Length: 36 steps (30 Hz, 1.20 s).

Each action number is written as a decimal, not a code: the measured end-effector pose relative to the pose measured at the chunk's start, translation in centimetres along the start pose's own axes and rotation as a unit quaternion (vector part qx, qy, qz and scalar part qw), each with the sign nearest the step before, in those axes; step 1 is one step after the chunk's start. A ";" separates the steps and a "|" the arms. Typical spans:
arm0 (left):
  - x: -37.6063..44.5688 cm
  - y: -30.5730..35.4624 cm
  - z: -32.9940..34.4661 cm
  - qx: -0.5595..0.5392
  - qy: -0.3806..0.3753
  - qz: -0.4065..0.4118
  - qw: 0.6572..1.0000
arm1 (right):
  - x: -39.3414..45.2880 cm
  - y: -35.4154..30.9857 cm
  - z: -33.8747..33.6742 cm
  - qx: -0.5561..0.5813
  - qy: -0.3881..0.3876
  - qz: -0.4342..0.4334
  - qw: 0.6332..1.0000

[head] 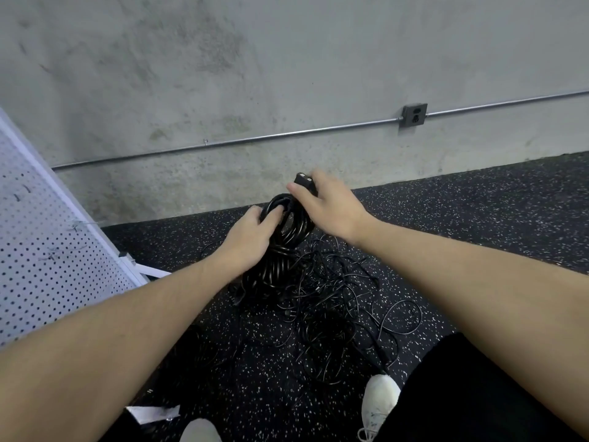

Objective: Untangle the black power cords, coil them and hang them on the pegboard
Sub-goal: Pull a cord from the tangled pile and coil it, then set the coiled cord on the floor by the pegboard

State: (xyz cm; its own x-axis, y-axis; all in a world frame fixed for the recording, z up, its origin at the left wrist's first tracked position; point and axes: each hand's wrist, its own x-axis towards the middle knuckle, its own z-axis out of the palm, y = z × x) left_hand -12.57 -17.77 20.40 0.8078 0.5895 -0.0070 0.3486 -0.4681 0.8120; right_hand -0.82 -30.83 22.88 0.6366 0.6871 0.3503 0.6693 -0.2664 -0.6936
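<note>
Left hand: the left hand (251, 237) grips the coiled black power cord (287, 237), with the fingers curled into the loops near the top of the coil.
Right hand: the right hand (328, 205) pinches the black plug (304, 181) at the end of the cord, thumb on the near side and fingers on the far side; the metal prongs of the plug point up and away.
Coiled cord: it is held up in the air between both hands, above the floor, and the thick loops hang down below the left hand toward the pile.
Tangled cords: a loose pile of thinner black cords (334, 301) lies on the floor, right under and in front of the coil, spread toward the right shoe.
Floor: black rubber floor (478, 218) with small white specks.
Pegboard: a white pegboard (47, 250) stands tilted at the left edge, with a few small metal hooks on it; I see no cord hanging on it.
Wall: grey concrete wall (223, 74) with a thin metal conduit (255, 138) and a grey outlet box (413, 115) on it.
Person: two white shoes (381, 403) and a black trouser leg (462, 393) show at the bottom.
Paper: a white piece of paper (153, 413) lies on the floor near the left shoe.
</note>
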 end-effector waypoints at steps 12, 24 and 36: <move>-2.2 -3.4 -5.3 -0.233 -0.095 -0.122 0.960 | 1.3 -2.8 4.2 0.281 -0.067 0.099 0.952; 0.1 -13.7 -10.0 -0.167 0.008 -0.212 0.963 | 3.6 -4.9 14.7 0.144 -0.197 0.125 0.962; 4.6 -30.8 -8.9 -0.065 -0.023 -0.342 0.937 | 5.3 0.7 29.2 -0.087 -0.436 0.057 0.894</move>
State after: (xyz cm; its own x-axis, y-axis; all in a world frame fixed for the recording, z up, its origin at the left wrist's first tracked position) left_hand -23.79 5.25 0.54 0.4368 0.6926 -0.5741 0.7336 0.0951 0.6729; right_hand -8.14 -7.67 5.90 0.2130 0.8945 -0.3930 0.7168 -0.4164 -0.5593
